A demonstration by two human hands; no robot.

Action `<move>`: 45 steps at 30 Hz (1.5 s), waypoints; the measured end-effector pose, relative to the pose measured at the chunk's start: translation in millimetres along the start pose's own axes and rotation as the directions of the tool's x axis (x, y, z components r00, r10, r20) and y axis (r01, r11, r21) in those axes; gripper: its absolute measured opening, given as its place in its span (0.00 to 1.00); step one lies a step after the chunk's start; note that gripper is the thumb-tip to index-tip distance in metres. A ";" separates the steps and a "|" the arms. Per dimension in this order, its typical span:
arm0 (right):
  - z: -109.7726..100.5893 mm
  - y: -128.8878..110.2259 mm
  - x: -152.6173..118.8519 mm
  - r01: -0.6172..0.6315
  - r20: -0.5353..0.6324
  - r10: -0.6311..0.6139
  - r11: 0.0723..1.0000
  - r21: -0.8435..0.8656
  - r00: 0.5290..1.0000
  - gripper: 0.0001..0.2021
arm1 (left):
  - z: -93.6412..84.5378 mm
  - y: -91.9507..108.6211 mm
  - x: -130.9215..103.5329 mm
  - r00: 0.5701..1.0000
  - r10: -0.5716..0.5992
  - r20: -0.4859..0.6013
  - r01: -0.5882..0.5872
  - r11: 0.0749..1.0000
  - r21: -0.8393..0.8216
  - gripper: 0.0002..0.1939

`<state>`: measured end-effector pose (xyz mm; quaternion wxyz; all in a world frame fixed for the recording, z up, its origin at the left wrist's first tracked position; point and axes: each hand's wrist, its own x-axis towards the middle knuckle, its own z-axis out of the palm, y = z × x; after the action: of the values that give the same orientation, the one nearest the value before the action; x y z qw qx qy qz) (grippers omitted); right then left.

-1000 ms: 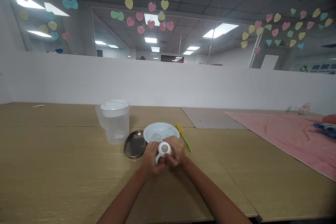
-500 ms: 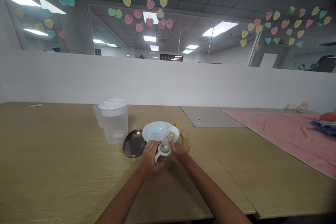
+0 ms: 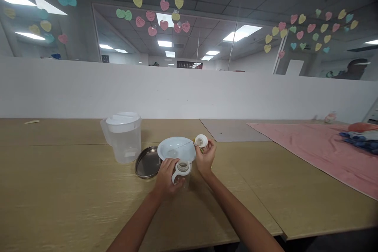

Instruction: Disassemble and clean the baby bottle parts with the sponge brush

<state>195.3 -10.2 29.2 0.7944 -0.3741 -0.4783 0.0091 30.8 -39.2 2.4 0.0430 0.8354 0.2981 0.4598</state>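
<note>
My left hand (image 3: 165, 177) is closed around a clear bottle (image 3: 186, 181) with a white collar loop at its neck; its round mouth is uncovered and faces up. In my right hand (image 3: 206, 155) is a white bottle cap (image 3: 201, 140), tilted, with a small clear part at its side. The cap is up and to the right of the bottle, apart from it. Just behind the bottle stands a white bowl (image 3: 180, 144) with a clear, rounded thing in it and a thin line across it. Something yellow shows partly behind my right fingers.
Left of the bowl lies a shallow round metal dish (image 3: 147, 162). A clear lidded pitcher (image 3: 126, 141) stands behind it. At the right a pink cloth (image 3: 310, 149) covers the table, with blue and orange items on it. A white wall (image 3: 183, 94) rises behind the table (image 3: 73, 197).
My right hand has lifted the white cap away from the bottle mouth, up and to the right. My left hand keeps holding the bottle. The view has shifted slightly.
</note>
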 end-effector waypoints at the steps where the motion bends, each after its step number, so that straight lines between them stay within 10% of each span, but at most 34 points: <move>1: -0.2 2.0 1.7 -0.019 0.001 0.019 1.000 0.005 1.000 0.20 | 0.2 -0.3 -0.2 1.000 -0.001 0.003 0.001 1.000 0.001 0.26; 16: -5.1 35.7 3.6 -0.216 0.094 0.215 0.976 0.005 0.972 0.21 | 2.1 -3.5 -1.2 1.000 0.010 0.004 -0.010 1.000 0.030 0.25; 36: -12.7 21.6 1.3 0.223 0.599 0.155 0.832 -0.508 0.786 0.15 | -2.3 0.6 1.1 0.999 0.027 0.018 -0.028 1.000 0.015 0.25; 45: -14.0 17.6 9.9 0.027 0.409 0.133 0.932 -0.362 0.903 0.18 | -4.2 0.3 -0.7 0.999 0.034 -0.001 -0.034 0.999 0.008 0.28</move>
<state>217.5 -2.0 22.4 0.5881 -0.5149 -0.6233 0.0249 27.4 -40.7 4.4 0.0316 0.8402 0.2859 0.4597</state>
